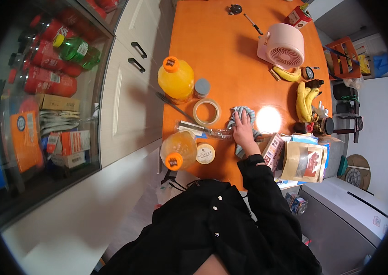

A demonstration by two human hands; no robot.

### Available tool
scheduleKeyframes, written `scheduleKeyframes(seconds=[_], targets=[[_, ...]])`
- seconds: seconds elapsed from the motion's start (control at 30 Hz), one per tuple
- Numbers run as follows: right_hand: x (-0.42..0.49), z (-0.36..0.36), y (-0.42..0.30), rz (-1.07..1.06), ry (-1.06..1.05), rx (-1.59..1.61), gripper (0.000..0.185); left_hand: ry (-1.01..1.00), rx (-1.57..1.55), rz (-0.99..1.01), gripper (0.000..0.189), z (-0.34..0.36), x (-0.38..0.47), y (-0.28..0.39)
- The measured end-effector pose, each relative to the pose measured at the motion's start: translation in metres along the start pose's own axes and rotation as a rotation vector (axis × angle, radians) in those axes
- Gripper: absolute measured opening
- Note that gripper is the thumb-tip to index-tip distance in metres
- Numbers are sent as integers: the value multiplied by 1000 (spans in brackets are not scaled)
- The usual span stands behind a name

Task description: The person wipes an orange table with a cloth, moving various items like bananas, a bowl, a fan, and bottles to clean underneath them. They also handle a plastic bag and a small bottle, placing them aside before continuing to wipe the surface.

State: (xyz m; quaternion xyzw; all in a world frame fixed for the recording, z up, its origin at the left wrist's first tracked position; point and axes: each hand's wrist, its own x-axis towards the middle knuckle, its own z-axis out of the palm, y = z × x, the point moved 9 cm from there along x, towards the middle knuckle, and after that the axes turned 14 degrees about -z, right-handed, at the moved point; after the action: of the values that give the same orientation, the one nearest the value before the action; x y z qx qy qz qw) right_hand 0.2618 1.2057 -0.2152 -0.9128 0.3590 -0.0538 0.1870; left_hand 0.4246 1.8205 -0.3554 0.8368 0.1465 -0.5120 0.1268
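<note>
My right hand (244, 134) lies palm down on a crumpled blue-grey striped cloth (239, 113), pressing it against the orange tabletop (214, 44). Parts of the cloth show beyond the fingertips and on both sides of the hand. Just left of the cloth are a clear plastic wrapper (222, 133) and a roll of tape (197, 113). To the right of my wrist, a pink printed box (273, 151) leans by a kraft paper pouch (302, 163). My left hand is out of view.
Two orange-capped bottles (180, 80) of orange drink line the table's left edge, with a grey-lidded jar (202, 87) and a round tub (205, 153). Bananas (304, 103), a pink fan (285, 44) and a dark-lidded jar (326, 125) stand on the right. Cabinets (135, 103) flank the left side.
</note>
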Motion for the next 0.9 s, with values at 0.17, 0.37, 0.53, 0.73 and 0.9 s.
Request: scheduleKeyframes(seconds=[0.17,0.37,0.53,0.73,0.9], targets=[[40,-8,14,-38,-165,-69,62,-6,20,-23,37,-20,10,19],[105,-19,6,-177,-351,-137,65,-51,-121,-47,42,-33,48,20],[162,-23,-13,-378,-354,-207,63,-182,-419,-160,42,-15,63,-4],[223,-12,-24,-455,-407,-254,65,-139,-391,-159,39,-5,51,-14],[284,-20,7,-357,-303,-198,61,-205,-406,-45,40,-1,32,-8]])
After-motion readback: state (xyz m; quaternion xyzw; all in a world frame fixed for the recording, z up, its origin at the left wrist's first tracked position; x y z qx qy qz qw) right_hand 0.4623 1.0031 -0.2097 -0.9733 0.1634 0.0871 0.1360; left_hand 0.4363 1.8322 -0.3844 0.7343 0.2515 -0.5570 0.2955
